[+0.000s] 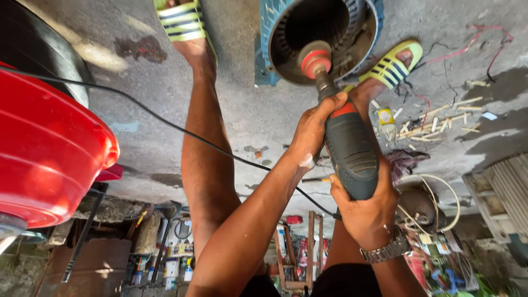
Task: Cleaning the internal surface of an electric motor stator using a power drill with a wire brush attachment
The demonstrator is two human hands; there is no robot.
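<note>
Rough grey concrete floor [231, 110] fills the view, stained dark in patches. Left hand [314, 127] has its fingers wrapped tight round the neck of a dark grey power tool [350, 149], just behind a red band. Right hand [366, 212], a metal watch [388, 251] at the wrist, is clenched about the ribbed rear body. Both forearms reach forward between the bare legs. A round red abrasive head [315, 60] sits at the mouth of a blue motor housing [319, 38], ringed with slotted metal. Striped sandals [391, 65] flank it; a glossy red tub [49, 148] stands left.
</note>
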